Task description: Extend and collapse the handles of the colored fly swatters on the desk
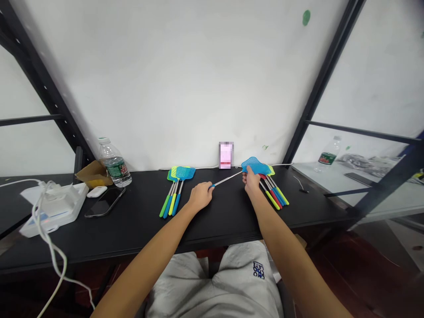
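A blue fly swatter [228, 178] is held between my two hands above the black tabletop. My left hand [201, 195] is closed around its blue handle. At the other end of the metal shaft, my right hand [251, 181] grips the blue mesh head, thumb on top and fingers curled beneath. Left of my left hand lies a fanned group of fly swatters [174, 198] with green, blue and yellow handles. Another group of fly swatters [277, 196], with yellow, red and blue handles, lies beside my right hand, its heads partly hidden behind the held one.
A phone with a lit screen [225, 154] leans against the wall. On the left are a water bottle [115, 165], a cardboard box [94, 173], a dark phone [105, 202], a white case [97, 191] and a power strip with cables [54, 207]. A short cable [303, 191] lies right.
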`<act>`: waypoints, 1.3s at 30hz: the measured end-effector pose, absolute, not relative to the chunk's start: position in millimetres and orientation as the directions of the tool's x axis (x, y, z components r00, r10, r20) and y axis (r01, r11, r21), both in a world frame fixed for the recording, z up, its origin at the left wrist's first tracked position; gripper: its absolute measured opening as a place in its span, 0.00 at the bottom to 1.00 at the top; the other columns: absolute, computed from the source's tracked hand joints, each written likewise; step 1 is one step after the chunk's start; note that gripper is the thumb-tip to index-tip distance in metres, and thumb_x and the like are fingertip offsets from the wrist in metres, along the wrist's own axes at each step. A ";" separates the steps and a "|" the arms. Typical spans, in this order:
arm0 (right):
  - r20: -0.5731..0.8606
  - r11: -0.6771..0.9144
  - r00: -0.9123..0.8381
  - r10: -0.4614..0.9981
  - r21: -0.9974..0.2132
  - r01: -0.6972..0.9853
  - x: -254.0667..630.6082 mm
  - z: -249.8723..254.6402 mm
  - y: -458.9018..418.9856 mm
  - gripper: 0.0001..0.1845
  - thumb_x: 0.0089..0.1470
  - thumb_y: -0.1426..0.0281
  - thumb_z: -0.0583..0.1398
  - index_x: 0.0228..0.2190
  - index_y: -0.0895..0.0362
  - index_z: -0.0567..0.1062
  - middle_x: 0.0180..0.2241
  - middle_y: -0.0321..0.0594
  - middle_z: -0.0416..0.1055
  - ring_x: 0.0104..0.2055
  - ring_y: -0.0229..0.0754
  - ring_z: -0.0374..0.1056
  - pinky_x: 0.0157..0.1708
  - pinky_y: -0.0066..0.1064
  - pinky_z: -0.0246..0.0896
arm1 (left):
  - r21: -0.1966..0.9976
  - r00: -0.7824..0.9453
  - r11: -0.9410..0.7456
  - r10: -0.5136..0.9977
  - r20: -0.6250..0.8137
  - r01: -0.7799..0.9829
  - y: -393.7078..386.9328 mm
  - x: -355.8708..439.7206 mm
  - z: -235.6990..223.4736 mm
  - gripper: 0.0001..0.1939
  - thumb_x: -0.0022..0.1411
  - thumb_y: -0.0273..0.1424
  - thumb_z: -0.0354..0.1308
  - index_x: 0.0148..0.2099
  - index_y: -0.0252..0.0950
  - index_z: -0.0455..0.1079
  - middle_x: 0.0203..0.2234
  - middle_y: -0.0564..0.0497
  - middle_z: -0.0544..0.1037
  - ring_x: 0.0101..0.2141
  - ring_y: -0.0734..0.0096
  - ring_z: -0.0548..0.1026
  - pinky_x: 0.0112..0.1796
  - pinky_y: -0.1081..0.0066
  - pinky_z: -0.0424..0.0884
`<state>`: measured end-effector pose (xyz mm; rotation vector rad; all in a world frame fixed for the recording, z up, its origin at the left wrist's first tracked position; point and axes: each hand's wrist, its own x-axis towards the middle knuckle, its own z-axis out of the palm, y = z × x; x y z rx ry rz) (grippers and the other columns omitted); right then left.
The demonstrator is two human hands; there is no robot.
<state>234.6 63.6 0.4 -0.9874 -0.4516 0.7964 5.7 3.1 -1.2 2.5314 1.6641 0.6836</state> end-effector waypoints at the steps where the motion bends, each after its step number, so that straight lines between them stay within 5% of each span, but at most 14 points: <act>1: -0.011 0.309 0.642 0.766 -0.871 -0.383 234.2 0.3 63.7 0.11 0.53 0.68 0.60 0.23 0.57 0.64 0.15 0.30 0.63 0.13 0.28 0.53 0.10 0.19 0.43 | 0.262 0.326 -0.422 0.882 0.342 0.868 3.0 5.3 -0.9 0.13 0.69 0.36 0.44 0.41 0.41 0.70 0.40 0.49 0.78 0.42 0.63 0.74 0.37 0.70 0.64; 10: 0.048 0.297 0.583 0.811 -0.892 -0.340 211.2 -2.0 57.0 0.14 0.52 0.67 0.61 0.21 0.57 0.64 0.13 0.29 0.61 0.13 0.28 0.50 0.10 0.20 0.41 | 0.250 0.291 -0.398 0.880 0.375 0.883 2.0 5.6 -0.1 0.12 0.69 0.35 0.45 0.40 0.41 0.69 0.40 0.50 0.78 0.41 0.64 0.74 0.36 0.70 0.63; 21: 0.171 0.287 0.398 0.901 -0.924 -0.252 181.9 -6.3 47.5 0.21 0.50 0.53 0.62 0.20 0.57 0.66 0.15 0.32 0.61 0.14 0.29 0.48 0.12 0.24 0.39 | 0.311 0.251 -0.383 0.886 0.390 0.870 3.0 8.8 -3.3 0.10 0.69 0.33 0.45 0.41 0.40 0.67 0.39 0.49 0.77 0.40 0.64 0.74 0.33 0.70 0.61; 26: 0.366 0.354 0.237 0.900 -0.930 0.093 188.0 -7.9 47.0 0.26 0.55 0.48 0.56 0.24 0.57 0.72 0.19 0.36 0.67 0.18 0.34 0.59 0.20 0.27 0.54 | 0.338 0.242 -0.418 0.856 0.457 0.843 6.4 6.4 -1.1 0.11 0.70 0.34 0.44 0.40 0.40 0.67 0.37 0.49 0.77 0.37 0.65 0.74 0.33 0.70 0.60; 30: 0.567 0.421 0.229 0.791 -0.777 0.467 211.4 -7.6 50.5 0.27 0.60 0.50 0.48 0.28 0.56 0.75 0.27 0.40 0.72 0.32 0.43 0.68 0.36 0.32 0.61 | 0.406 0.058 -0.319 0.841 0.538 0.857 13.2 -6.7 5.7 0.13 0.71 0.35 0.42 0.41 0.38 0.67 0.31 0.48 0.76 0.34 0.65 0.74 0.33 0.70 0.60; 34: 0.600 0.117 0.345 0.722 -0.597 0.794 244.7 -7.7 53.7 0.21 0.59 0.56 0.51 0.31 0.59 0.74 0.35 0.51 0.72 0.42 0.51 0.66 0.45 0.39 0.57 | 0.463 -0.087 -0.233 0.816 0.571 0.855 21.9 -24.5 12.9 0.15 0.70 0.37 0.42 0.43 0.38 0.69 0.30 0.47 0.76 0.32 0.63 0.74 0.33 0.69 0.60; 39: 0.521 -0.335 0.527 0.672 -0.420 0.843 269.3 -7.6 48.8 0.18 0.53 0.65 0.57 0.41 0.65 0.72 0.45 0.60 0.68 0.50 0.58 0.62 0.50 0.45 0.52 | 0.537 -0.200 -0.027 0.911 0.361 0.843 24.4 -44.9 22.2 0.17 0.69 0.38 0.41 0.43 0.40 0.70 0.26 0.49 0.76 0.28 0.64 0.74 0.34 0.68 0.64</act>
